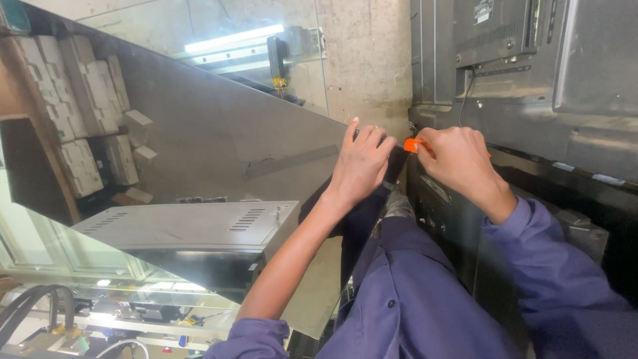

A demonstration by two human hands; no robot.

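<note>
Glass-topped bench (40, 246): grey vented metal housing (193, 226) on top, black cables (33, 302) at edge.

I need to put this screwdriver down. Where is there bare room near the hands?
Bare: the grey metal cover left of the left hand. Crowded: the panel corner, where both hands meet and the right hand holds an orange pry tool; cables fill the lower left.

The glossy panel (199, 133) lies left of the television back (531, 86).
</note>
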